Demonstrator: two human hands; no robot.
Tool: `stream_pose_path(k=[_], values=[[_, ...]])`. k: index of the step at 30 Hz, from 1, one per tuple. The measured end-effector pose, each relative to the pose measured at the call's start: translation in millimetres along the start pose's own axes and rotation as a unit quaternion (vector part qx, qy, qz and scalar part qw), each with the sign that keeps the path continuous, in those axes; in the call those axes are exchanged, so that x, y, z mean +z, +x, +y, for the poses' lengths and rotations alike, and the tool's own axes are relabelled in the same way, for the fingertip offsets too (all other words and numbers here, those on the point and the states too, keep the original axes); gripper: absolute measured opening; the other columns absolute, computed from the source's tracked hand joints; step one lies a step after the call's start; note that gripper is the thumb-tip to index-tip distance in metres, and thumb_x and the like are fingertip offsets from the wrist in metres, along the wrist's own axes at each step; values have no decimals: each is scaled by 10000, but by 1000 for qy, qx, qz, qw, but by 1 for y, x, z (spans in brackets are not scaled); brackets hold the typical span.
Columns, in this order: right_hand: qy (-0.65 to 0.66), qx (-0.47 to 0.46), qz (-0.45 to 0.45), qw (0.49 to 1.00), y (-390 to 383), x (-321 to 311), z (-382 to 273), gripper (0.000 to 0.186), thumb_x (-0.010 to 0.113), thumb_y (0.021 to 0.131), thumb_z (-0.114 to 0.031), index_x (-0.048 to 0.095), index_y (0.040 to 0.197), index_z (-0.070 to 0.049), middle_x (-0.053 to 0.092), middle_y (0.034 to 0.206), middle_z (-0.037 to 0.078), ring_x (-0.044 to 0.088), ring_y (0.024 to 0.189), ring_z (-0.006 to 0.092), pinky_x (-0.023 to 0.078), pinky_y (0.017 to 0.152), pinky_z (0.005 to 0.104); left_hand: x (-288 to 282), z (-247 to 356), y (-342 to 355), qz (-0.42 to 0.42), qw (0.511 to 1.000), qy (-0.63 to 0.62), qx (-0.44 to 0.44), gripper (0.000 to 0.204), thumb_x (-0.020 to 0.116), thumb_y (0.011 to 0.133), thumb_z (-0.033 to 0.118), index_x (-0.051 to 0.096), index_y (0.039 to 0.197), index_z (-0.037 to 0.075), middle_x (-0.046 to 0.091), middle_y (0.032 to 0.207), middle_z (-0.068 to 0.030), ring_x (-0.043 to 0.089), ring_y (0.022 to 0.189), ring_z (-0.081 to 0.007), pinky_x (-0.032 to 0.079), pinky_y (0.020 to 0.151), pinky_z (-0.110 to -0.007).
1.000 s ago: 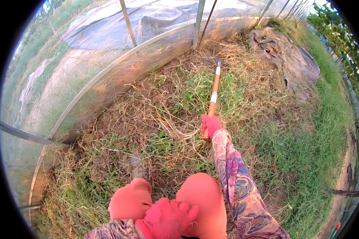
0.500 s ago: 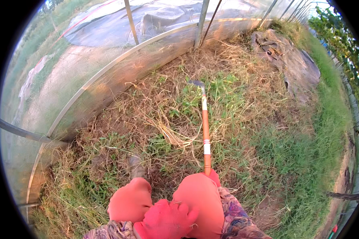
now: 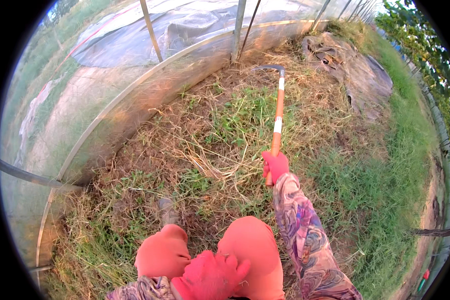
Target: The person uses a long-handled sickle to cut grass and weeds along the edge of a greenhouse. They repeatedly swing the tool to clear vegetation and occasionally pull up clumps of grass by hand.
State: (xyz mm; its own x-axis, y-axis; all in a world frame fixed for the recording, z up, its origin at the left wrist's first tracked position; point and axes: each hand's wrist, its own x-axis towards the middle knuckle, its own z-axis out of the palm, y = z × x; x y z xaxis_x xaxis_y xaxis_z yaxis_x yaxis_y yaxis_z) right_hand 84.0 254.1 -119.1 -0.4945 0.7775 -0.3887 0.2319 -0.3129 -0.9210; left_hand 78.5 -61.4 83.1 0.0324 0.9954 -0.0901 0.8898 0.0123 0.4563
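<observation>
A long-handled sickle [image 3: 279, 106] with an orange-brown handle, white bands and a curved dark blade [image 3: 271, 67] reaches forward over the weeds. Near the lower end of its handle, my right hand [image 3: 275, 165], in a red glove, is closed around it. The blade lies close to the ground at the far side of a green weed patch [image 3: 245, 112]. Low in the view, my left hand [image 3: 212, 274], also red-gloved, rests against my legs with its fingers curled. Whatever those fingers may hold is hidden.
Clear plastic sheeting with a pale curved rail [image 3: 120, 97] and upright poles runs along the left. Dark crumpled ground cloth [image 3: 357, 75] lies at the far right. Dry cut stalks [image 3: 210, 167] cover the middle, beyond my bent knees [image 3: 250, 250]. Taller grass [image 3: 410, 135] grows at right.
My right hand has come out from behind my knee, moving forward with the sickle. The blade has shifted farther away and slightly right. My left hand has barely moved.
</observation>
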Motion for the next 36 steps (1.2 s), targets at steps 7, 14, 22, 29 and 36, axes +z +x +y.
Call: stream_pose_path(k=[7,14,22,29,36], values=[[17,91,-30,995,41,34,40,250,650,810,-186,480,796,-3,506,546,70,487,394,202,393,344,337,-2,-8,-3,9,999,45,-8,217,576,733,295,545,867,126,537,727,-56,557,641,-222,419,511,-374],[51,146,-54,986,-112,-37,117,277,673,765,-165,456,871,-31,512,617,35,469,412,142,371,360,275,-5,-4,-4,-25,999,38,-8,192,580,747,295,565,861,141,545,716,-59,559,616,-227,423,508,-391],[-89,224,26,970,-295,-135,102,263,680,762,-147,483,891,-29,501,587,32,489,413,136,395,367,280,-5,-4,-13,-57,996,71,-21,272,621,747,352,539,888,134,567,724,-36,598,650,-211,441,525,-363],[-41,93,69,992,-176,-76,68,261,668,782,-174,475,862,-17,504,575,46,475,380,142,382,340,285,1,2,-3,-35,999,24,4,229,609,748,316,581,887,138,568,749,-73,579,648,-253,442,530,-398],[25,86,-61,994,-27,11,27,270,672,799,-205,459,846,-46,476,583,26,456,411,144,402,359,301,0,-4,1,4,999,39,-2,217,596,754,297,572,892,131,564,759,-76,579,656,-251,445,538,-402]])
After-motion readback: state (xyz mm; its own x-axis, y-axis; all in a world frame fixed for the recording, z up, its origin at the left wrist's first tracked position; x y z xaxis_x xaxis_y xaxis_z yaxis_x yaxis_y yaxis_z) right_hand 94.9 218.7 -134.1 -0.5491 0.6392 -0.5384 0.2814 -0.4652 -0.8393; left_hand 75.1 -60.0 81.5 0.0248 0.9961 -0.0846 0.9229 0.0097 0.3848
